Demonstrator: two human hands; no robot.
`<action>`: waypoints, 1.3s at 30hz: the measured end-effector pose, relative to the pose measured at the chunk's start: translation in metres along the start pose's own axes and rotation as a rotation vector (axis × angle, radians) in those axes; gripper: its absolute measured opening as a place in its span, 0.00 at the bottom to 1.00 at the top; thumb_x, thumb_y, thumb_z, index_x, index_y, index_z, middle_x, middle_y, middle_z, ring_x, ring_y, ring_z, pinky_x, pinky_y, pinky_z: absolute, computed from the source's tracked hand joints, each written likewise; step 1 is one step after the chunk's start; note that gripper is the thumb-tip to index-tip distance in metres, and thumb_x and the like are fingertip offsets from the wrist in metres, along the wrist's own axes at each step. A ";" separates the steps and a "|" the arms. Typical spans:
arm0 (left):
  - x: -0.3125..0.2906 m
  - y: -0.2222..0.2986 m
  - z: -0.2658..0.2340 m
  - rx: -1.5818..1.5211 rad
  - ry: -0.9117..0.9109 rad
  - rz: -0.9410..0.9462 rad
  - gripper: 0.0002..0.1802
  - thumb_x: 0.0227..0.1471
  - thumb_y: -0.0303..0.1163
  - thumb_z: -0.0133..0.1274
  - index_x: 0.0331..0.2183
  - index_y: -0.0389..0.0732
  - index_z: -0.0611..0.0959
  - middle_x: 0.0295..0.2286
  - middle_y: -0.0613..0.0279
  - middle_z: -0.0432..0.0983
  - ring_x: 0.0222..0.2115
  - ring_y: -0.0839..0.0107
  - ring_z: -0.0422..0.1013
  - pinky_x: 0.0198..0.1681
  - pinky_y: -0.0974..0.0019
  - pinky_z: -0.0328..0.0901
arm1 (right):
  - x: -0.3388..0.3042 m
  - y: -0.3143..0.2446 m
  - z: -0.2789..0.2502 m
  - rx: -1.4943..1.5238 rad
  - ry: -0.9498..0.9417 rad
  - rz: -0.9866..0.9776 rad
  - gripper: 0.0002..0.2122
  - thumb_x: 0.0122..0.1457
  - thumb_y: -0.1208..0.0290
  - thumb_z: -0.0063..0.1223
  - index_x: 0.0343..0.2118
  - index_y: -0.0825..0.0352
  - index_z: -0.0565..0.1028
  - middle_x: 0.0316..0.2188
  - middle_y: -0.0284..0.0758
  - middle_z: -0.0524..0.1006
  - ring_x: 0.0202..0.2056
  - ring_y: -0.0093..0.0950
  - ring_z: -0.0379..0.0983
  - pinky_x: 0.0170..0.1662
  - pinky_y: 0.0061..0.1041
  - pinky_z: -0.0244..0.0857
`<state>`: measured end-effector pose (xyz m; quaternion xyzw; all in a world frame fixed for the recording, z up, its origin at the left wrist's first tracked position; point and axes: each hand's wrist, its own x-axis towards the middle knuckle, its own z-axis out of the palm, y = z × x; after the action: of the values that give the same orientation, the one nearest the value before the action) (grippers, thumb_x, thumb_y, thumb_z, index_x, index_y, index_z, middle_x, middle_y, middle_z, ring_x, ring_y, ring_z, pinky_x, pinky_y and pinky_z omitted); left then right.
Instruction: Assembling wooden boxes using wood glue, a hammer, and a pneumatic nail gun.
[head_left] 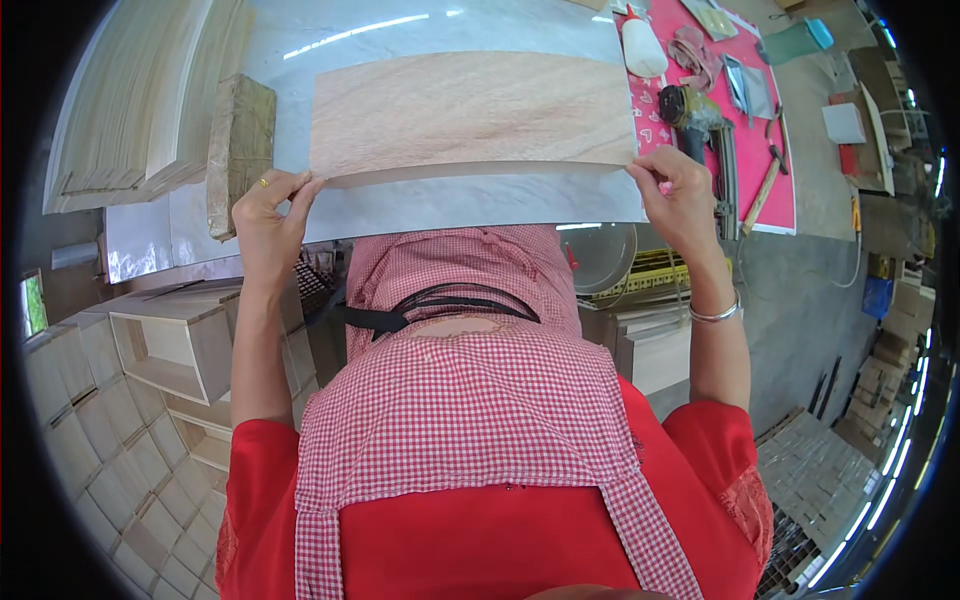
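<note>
Matt wood veneer sheet [470,112], glossy tabletop [470,205]

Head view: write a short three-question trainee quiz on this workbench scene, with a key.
1. True or false: both hands grip the near edge of the wood veneer sheet.
2. What lies on the red mat just beyond the right hand? A) a power tool B) a paint tin C) a saw blade
3. Fill in: left of the left hand stands a strapped ____ of thin wood pieces.

Key: 1 true, the fingers pinch its two near corners. 2 A, the power tool. 3 bundle.
</note>
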<state>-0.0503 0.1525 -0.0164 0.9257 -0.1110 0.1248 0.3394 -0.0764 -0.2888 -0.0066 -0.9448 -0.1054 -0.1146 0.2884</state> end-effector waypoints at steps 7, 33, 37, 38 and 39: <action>-0.007 0.004 -0.002 -0.001 -0.014 -0.052 0.08 0.48 0.26 0.64 0.30 0.31 0.85 0.24 0.54 0.79 0.23 0.68 0.74 0.30 0.67 0.67 | 0.004 0.006 0.001 0.055 0.004 0.019 0.03 0.54 0.80 0.61 0.28 0.74 0.78 0.21 0.36 0.75 0.21 0.22 0.71 0.27 0.21 0.64; 0.119 0.159 0.145 0.252 -0.586 0.482 0.44 0.28 0.55 0.71 0.44 0.34 0.80 0.53 0.39 0.67 0.57 0.49 0.61 0.59 0.48 0.57 | 0.006 0.099 -0.063 -0.170 0.007 0.623 0.25 0.47 0.64 0.65 0.46 0.75 0.73 0.26 0.45 0.79 0.25 0.36 0.78 0.30 0.33 0.70; 0.116 0.156 0.147 0.236 -0.535 0.475 0.43 0.28 0.52 0.71 0.45 0.34 0.80 0.52 0.40 0.68 0.56 0.50 0.62 0.59 0.51 0.58 | -0.003 0.008 -0.098 0.065 -0.108 0.670 0.13 0.53 0.67 0.63 0.34 0.73 0.76 0.14 0.30 0.73 0.12 0.18 0.67 0.16 0.21 0.60; 0.116 0.157 0.147 0.235 -0.523 0.477 0.42 0.28 0.51 0.71 0.45 0.35 0.80 0.52 0.41 0.68 0.56 0.50 0.62 0.59 0.52 0.58 | -0.008 -0.011 -0.103 0.056 -0.112 0.679 0.13 0.53 0.67 0.63 0.34 0.73 0.76 0.14 0.30 0.73 0.12 0.18 0.67 0.16 0.21 0.60; 0.116 0.157 0.147 0.235 -0.509 0.478 0.42 0.28 0.50 0.71 0.45 0.35 0.81 0.52 0.41 0.68 0.56 0.50 0.62 0.58 0.52 0.58 | -0.012 -0.028 -0.107 0.083 -0.142 0.664 0.10 0.55 0.68 0.62 0.32 0.72 0.76 0.13 0.29 0.72 0.11 0.17 0.66 0.15 0.20 0.58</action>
<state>0.0367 -0.0746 0.0053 0.9077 -0.3899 -0.0216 0.1534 -0.1125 -0.3284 0.0913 -0.9206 0.1838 0.0560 0.3399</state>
